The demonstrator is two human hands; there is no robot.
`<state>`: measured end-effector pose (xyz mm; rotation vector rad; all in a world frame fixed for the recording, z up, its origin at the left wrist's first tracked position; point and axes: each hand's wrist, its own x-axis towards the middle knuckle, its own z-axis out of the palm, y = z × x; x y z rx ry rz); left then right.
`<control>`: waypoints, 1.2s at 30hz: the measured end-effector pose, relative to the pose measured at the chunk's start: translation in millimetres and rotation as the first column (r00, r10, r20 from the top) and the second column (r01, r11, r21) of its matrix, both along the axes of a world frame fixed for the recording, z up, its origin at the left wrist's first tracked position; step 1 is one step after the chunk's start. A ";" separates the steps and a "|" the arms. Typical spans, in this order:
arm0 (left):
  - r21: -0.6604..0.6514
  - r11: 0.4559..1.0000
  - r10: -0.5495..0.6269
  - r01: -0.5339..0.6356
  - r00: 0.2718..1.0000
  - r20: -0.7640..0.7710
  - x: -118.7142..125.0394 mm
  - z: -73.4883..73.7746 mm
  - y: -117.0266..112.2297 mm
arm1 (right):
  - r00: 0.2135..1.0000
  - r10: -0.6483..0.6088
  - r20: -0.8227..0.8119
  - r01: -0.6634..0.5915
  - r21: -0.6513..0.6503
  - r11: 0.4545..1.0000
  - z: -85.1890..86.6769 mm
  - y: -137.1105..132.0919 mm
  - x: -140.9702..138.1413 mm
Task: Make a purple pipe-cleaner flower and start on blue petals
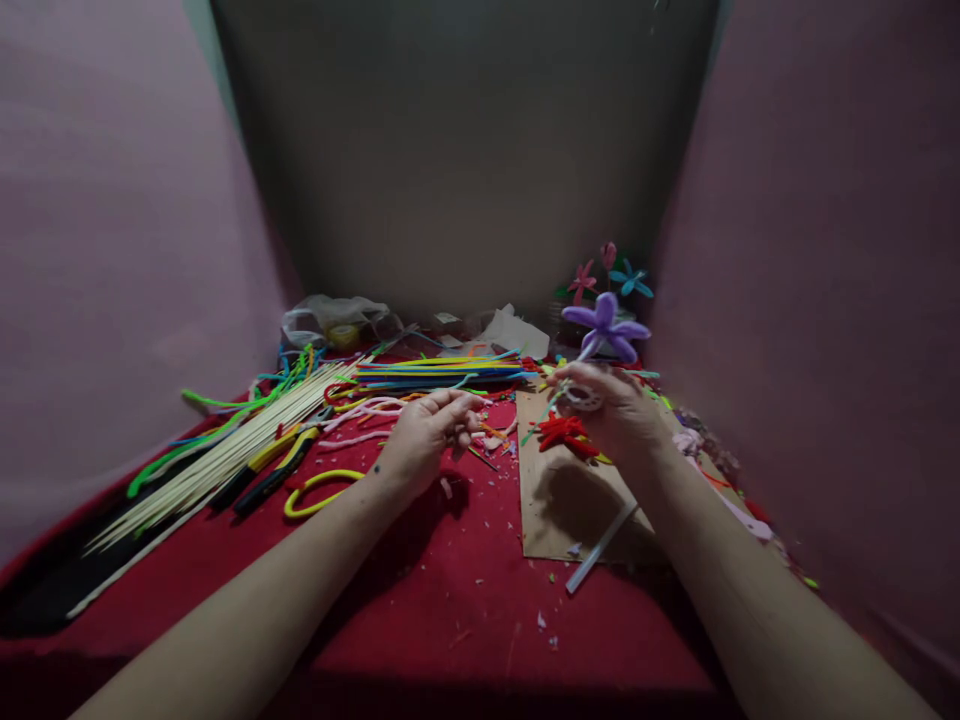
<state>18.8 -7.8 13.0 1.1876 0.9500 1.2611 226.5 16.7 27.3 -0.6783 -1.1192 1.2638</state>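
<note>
My right hand (611, 410) is closed around the stem of a purple pipe-cleaner flower (606, 327), which stands up above my fingers; a small whitish roll, perhaps tape, shows against that hand too. My left hand (431, 428) hovers over the red cloth (420, 600) with its fingers curled in a pinch; what it holds, if anything, is too small to make out. A red pipe-cleaner shape (564, 433) lies on a brown cardboard sheet (559, 505) just below my right hand.
A bundle of pale wooden skewers (225, 455) and yellow-handled pliers (274, 470) lie left. Coloured pipe cleaners (439, 372) lie behind my hands. A yellow loop (319, 490) sits near my left wrist. Pink and blue finished flowers (607, 278) stand at the back right. A white stick (600, 548) lies on the cardboard edge.
</note>
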 end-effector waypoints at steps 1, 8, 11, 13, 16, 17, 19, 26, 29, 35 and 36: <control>0.013 0.999 -0.041 0.042 0.998 -0.045 3.2 0.7 -3.3 | 1.000 0.002 0.030 -0.001 -0.033 0.999 -4.1 -2.0 -6.9; -0.087 0.952 -0.305 0.293 0.894 -0.328 22.1 -5.5 -22.8 | 0.926 0.093 0.365 -0.083 -0.042 0.996 -15.5 -21.9 -36.3; -0.122 0.933 -0.359 0.338 0.878 -0.318 23.0 -11.8 -22.6 | 0.874 0.020 0.485 -0.020 -0.004 1.000 -19.5 -25.4 -34.4; -0.136 0.928 -0.373 0.348 0.877 -0.302 24.5 -15.1 -22.7 | 0.821 -0.042 0.569 0.033 0.026 0.999 -23.3 -27.6 -30.5; -0.164 0.929 -0.365 0.330 0.888 -0.280 29.6 -18.8 -25.8 | 0.747 -0.114 0.655 0.083 0.078 0.994 -31.0 -31.7 -25.5; -0.177 0.932 -0.357 0.317 0.891 -0.281 31.7 -20.0 -27.3 | 0.725 -0.145 0.673 0.091 0.114 0.989 -34.2 -32.9 -24.5; -0.205 0.933 -0.346 0.296 0.893 -0.287 35.4 -22.6 -29.8 | 0.686 -0.217 0.694 0.094 0.212 0.973 -40.9 -34.1 -23.6; -0.267 0.916 -0.370 0.298 0.886 -0.281 42.8 -32.5 -23.7 | 0.510 -0.344 0.788 0.097 0.345 0.934 -52.6 -25.2 -19.5; -0.268 0.915 -0.381 0.302 0.864 -0.329 46.3 -35.8 -16.9 | 0.405 -0.372 0.835 0.121 0.355 0.927 -50.4 -21.6 -15.3; -0.178 0.934 -0.357 0.311 0.769 -0.531 45.6 -43.0 -9.7 | 0.330 -0.383 0.863 0.117 0.365 0.924 -49.1 -24.5 -14.0; -0.150 0.940 -0.335 0.307 0.746 -0.575 44.4 -43.2 -10.1 | 0.313 -0.393 0.865 0.113 0.377 0.919 -50.0 -25.3 -14.6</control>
